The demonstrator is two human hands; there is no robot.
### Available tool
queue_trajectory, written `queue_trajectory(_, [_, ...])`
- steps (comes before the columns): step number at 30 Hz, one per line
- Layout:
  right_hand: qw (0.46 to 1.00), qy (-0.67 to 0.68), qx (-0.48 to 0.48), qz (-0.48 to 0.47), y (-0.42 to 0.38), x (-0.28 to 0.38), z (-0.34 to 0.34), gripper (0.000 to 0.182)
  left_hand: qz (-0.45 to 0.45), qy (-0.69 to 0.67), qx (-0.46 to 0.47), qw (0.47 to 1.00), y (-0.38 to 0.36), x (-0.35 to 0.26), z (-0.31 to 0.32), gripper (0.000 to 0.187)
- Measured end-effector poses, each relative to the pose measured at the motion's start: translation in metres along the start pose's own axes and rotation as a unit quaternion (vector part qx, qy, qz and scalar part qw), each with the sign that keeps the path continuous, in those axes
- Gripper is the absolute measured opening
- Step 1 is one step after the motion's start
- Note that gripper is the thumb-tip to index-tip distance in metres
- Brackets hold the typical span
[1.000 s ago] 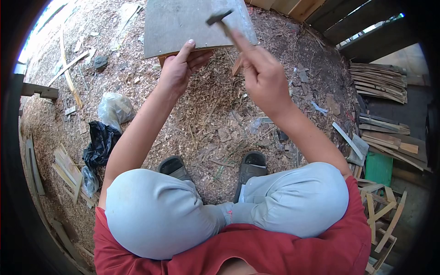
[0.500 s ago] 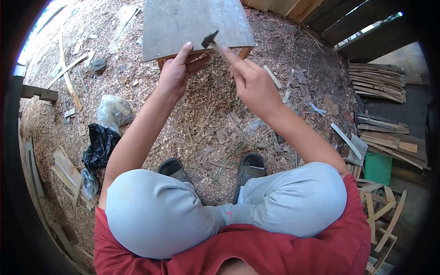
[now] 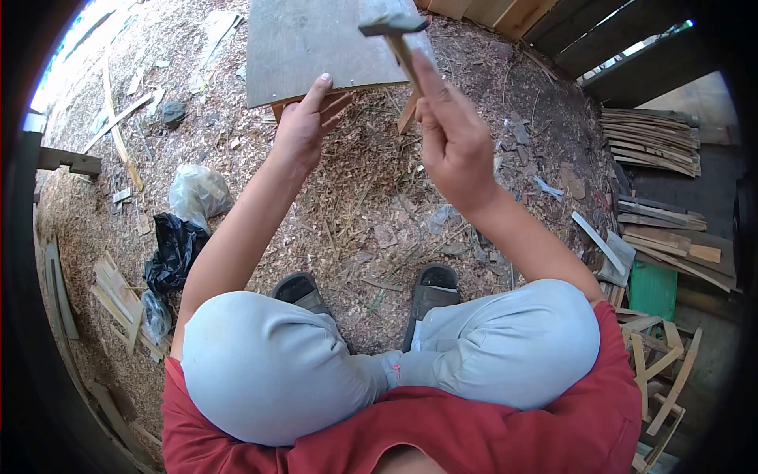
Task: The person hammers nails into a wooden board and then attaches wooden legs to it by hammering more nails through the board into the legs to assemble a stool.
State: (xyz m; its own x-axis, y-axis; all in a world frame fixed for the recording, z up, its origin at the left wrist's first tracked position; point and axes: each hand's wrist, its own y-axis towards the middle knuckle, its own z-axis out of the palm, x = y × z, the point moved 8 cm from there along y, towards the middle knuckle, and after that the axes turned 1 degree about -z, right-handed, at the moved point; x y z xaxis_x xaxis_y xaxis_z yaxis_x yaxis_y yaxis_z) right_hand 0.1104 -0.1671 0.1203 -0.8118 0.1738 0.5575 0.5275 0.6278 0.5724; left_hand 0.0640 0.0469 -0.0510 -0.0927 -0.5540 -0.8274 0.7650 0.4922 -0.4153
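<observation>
A flat grey wooden board (image 3: 312,47) on short wooden legs stands in front of me. My left hand (image 3: 306,118) grips the board's near edge, thumb on top and fingers beneath. Raised above the board's right side is a hammer (image 3: 403,49) with a dark metal head and a wooden handle. My right hand (image 3: 450,130) is wrapped round that handle, index finger stretched along it. Under the board's right corner a wooden leg (image 3: 409,113) shows. A small nail-like point (image 3: 352,81) appears at the near edge, too tiny to make out well.
Wood chips cover the ground. At left lie a clear plastic bag (image 3: 197,192), a black plastic bag (image 3: 175,246) and wood strips (image 3: 118,296). On the right are stacked slats (image 3: 651,141), a green panel (image 3: 654,288) and wooden frames (image 3: 659,355). A plank fence (image 3: 600,47) stands behind.
The hammer has risen from the board's near edge, up and to the right, with my right hand turning back. My left hand keeps its place on the board.
</observation>
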Motion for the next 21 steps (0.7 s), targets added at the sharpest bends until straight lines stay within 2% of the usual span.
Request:
queue_trajectory(1, [1.000,-0.001,-0.002,-0.001,-0.004,-0.006,0.004,0.063,0.000,0.005,0.000,1.000,0.000,-0.001,0.002,0.041])
queue_trajectory(3, [0.985,-0.088,0.143,0.029,-0.013,-0.024,0.037,0.063,-0.002,0.007,-0.002,1.000,0.000,-0.002,0.003,0.041])
queue_trajectory(5, [0.988,-0.070,0.135,0.031,-0.008,-0.023,0.029,0.062,-0.008,0.008,-0.007,1.000,0.002,0.001,0.001,0.041])
queue_trajectory(7, [0.999,0.002,0.034,0.009,0.003,-0.004,0.005,0.063,-0.007,-0.001,0.005,1.000,0.003,0.004,0.000,0.043])
queue_trajectory(11, [1.000,0.020,0.015,-0.016,-0.007,-0.009,0.012,0.064,-0.004,0.004,-0.003,1.000,0.003,0.001,0.000,0.043])
queue_trajectory(13, [0.986,-0.063,0.150,0.046,-0.010,-0.026,0.034,0.068,-0.014,-0.003,-0.002,1.000,0.006,0.005,0.000,0.043])
queue_trajectory(15, [0.991,-0.029,0.129,0.039,0.002,-0.018,0.020,0.069,-0.011,-0.005,-0.001,1.000,0.006,0.008,-0.001,0.043])
queue_trajectory(17, [1.000,-0.013,0.019,0.017,0.015,0.005,-0.010,0.064,-0.008,-0.005,-0.001,1.000,0.003,0.006,-0.001,0.043])
queue_trajectory(19, [1.000,-0.011,0.000,0.004,0.009,0.005,-0.007,0.063,-0.008,0.002,-0.009,1.000,0.002,0.003,0.000,0.044])
queue_trajectory(21, [0.974,-0.101,0.189,0.079,-0.008,-0.022,0.035,0.066,-0.008,0.004,-0.009,1.000,0.002,0.002,0.003,0.044])
